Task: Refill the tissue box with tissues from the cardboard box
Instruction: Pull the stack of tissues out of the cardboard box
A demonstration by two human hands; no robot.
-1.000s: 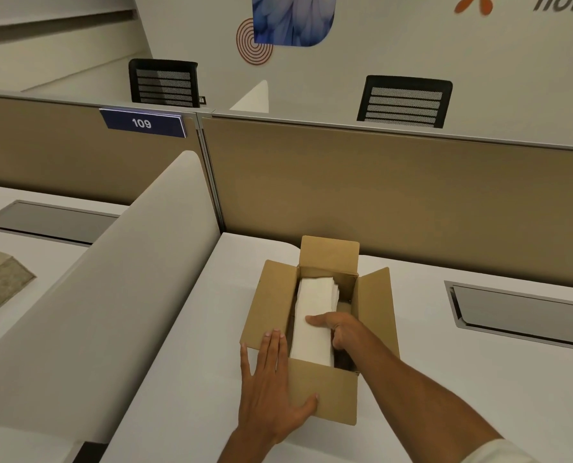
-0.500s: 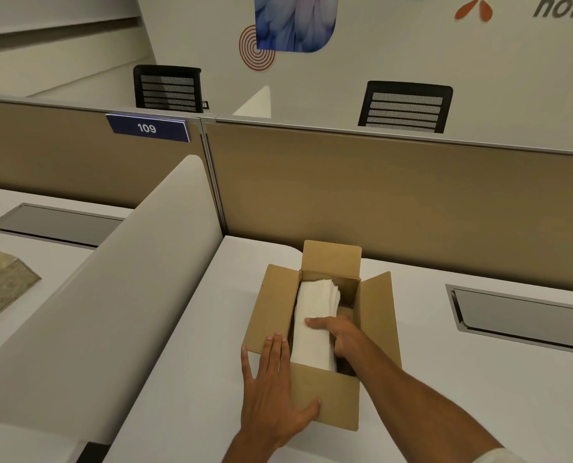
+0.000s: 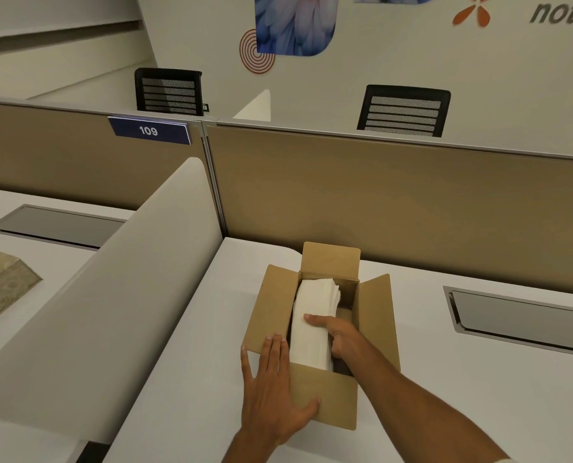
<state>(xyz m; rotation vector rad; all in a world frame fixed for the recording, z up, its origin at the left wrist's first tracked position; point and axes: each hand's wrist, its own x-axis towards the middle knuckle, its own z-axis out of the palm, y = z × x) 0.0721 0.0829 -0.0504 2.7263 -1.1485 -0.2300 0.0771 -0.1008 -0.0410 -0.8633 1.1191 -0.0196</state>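
An open brown cardboard box (image 3: 376, 315) stands on the white desk in front of me, its flaps spread out. A thick white stack of tissues (image 3: 315, 309) lies lengthwise inside it. My right hand (image 3: 336, 334) reaches into the box and grips the stack, thumb across the top, fingers down its right side. My left hand (image 3: 271, 389) lies flat and spread on the box's left flap and near left corner, bracing it. A patterned beige tissue box (image 3: 1, 290) sits on the neighbouring desk at the far left, partly cut off by the frame edge.
A curved white divider (image 3: 111, 295) separates the two desks. A tan partition (image 3: 378, 195) with a "109" sign (image 3: 148, 131) runs behind. Grey cable hatches (image 3: 525, 320) are set into each desk. Two black mesh chairs (image 3: 405, 110) stand beyond the partition.
The view has tilted and shifted slightly. My right hand's grip on the tissue stack has tightened and the stack's far end sits a little higher. The left hand stays on the box.
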